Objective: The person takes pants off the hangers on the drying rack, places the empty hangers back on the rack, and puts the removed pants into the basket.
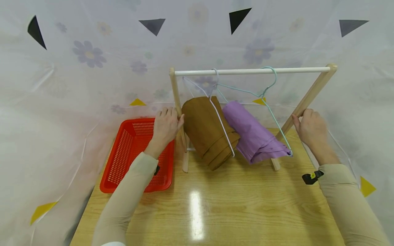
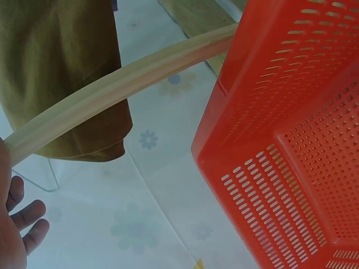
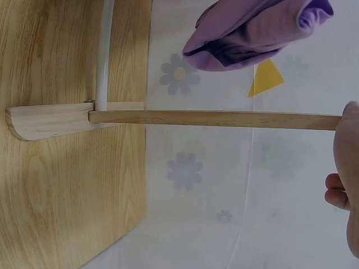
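Observation:
A small wooden clothes rack with a white top rod stands on the table. My left hand grips its left post, thumb on the near side, and the left wrist view shows several fingers curled beside the post. On the right post, my right hand has its hold. Between the posts, a folded brown cloth hangs on a pale lilac hanger. To its right, a purple cloth hangs tilted on a mint-green hanger.
A red perforated basket sits on the table just left of the rack, beneath my left forearm. The wood-grain table spreads in front. White flower-printed sheeting with black and yellow triangles hangs behind and at both sides.

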### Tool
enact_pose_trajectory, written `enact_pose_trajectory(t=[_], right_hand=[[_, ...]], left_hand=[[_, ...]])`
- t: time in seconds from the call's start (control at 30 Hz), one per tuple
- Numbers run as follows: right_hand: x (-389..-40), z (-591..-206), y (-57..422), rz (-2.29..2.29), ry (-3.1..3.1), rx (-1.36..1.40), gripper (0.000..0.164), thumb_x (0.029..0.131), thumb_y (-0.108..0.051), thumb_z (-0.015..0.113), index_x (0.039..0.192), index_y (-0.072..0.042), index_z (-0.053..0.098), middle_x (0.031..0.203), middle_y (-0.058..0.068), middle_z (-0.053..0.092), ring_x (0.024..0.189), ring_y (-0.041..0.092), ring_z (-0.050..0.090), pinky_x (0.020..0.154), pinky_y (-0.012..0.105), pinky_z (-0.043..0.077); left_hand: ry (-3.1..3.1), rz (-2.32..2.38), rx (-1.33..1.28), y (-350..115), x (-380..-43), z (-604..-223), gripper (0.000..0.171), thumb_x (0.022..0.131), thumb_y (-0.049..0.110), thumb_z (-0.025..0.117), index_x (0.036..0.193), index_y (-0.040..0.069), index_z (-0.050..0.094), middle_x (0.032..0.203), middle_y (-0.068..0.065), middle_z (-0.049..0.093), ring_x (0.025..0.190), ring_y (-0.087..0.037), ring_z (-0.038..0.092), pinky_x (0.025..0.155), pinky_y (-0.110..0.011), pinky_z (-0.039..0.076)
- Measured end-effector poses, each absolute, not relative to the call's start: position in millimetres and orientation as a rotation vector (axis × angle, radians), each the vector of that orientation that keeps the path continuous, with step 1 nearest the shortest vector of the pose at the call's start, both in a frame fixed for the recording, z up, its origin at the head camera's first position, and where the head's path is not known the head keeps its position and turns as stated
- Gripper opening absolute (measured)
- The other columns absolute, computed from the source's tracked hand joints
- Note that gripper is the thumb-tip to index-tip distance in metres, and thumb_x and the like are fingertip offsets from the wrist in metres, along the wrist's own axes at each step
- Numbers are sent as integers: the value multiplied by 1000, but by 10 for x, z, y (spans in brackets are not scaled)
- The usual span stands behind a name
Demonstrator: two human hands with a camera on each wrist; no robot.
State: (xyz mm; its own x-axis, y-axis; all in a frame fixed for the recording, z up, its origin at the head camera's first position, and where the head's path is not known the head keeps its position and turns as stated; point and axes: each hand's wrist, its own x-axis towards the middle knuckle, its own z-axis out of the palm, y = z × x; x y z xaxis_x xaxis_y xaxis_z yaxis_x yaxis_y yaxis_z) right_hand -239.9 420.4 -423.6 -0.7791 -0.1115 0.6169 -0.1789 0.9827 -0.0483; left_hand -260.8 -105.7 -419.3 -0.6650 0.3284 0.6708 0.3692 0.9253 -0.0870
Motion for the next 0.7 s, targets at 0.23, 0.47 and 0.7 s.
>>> enact_pose_trajectory(t=[0.23,0.47,0.7], right_hand=[[-2304,-4108,4187,174,-2703,47,51,112,-38,43,110,11,54,100,36,57,88,56,60,59,64,48],[-2187,-4039,4154,241,-2807,-65,69,112,-53,32,132,9,52,121,35,55,107,58,57,64,65,50],[-2026,-4013,4076,246,-2673,-23,73,108,-57,41,135,8,56,122,35,60,103,57,61,57,62,49]], left_hand=[[-2368,-60,-491,-1054,-2616,-4185,35,108,32,55,91,2,60,83,-15,64,84,-36,63,72,-42,52],[-2361,-56,-490,-1047,-2608,-4170,35,107,32,58,91,2,61,82,-15,64,84,-35,63,71,-42,52],[-2387,-60,-483,-1048,-2592,-4169,34,108,31,56,93,1,61,84,-16,65,86,-35,64,72,-43,52]])
